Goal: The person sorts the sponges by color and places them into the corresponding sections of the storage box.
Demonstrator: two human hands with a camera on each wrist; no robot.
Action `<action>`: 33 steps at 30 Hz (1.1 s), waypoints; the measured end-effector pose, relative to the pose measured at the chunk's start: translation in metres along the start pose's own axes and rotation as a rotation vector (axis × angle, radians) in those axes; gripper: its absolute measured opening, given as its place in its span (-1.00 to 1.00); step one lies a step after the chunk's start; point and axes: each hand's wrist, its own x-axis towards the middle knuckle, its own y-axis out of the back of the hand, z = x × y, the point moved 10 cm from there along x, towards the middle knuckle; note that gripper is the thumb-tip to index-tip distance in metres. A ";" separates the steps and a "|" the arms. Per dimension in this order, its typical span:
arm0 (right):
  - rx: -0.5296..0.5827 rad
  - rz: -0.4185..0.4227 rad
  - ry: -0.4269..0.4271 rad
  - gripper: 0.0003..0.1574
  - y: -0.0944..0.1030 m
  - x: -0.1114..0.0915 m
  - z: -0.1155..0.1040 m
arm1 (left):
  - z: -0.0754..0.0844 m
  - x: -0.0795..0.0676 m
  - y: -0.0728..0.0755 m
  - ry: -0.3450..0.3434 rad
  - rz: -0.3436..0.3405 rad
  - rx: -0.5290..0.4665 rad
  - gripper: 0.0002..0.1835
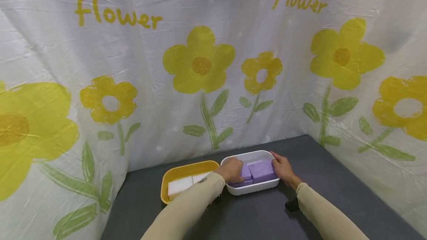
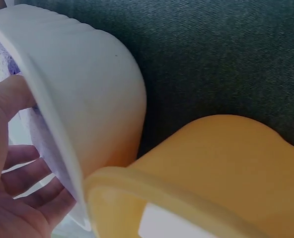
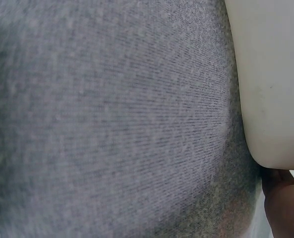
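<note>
A white plastic basin (image 1: 252,188) holds purple sponges (image 1: 262,171), at least one lying on another at its left end. Inside that end, my left hand (image 1: 231,170) grips a purple sponge, its thumb and fingers on either side of it in the left wrist view. My right hand (image 1: 283,167) holds the basin's right end, thumb at the rim and fingers along the outer wall. In the right wrist view only part of this hand (image 3: 286,203) shows, beside the white wall.
A yellow basin (image 1: 164,184) with white blocks (image 1: 180,187) stands left of the white one, their rims touching or nearly so. Both are on a dark grey cloth-covered table (image 1: 253,217). A white curtain (image 1: 150,121) with printed flowers hangs behind and along the sides.
</note>
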 end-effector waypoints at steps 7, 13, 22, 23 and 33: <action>0.000 0.000 0.002 -0.30 -0.001 0.004 0.001 | -0.012 -0.004 -0.005 0.044 0.039 -0.135 -0.53; -0.004 0.008 -0.019 -0.29 0.002 0.006 0.004 | -0.030 -0.011 -0.002 0.126 0.103 -0.265 -0.38; 0.006 -0.022 -0.060 -0.29 0.011 0.007 0.008 | -0.062 -0.045 0.016 0.143 0.217 -0.344 -0.42; 0.002 -0.032 -0.060 -0.29 0.012 0.007 0.008 | -0.067 -0.049 0.018 0.149 0.229 -0.349 -0.43; -0.147 -0.036 -0.013 -0.20 0.037 0.005 -0.004 | -0.123 -0.098 0.032 0.236 0.287 -0.412 -0.41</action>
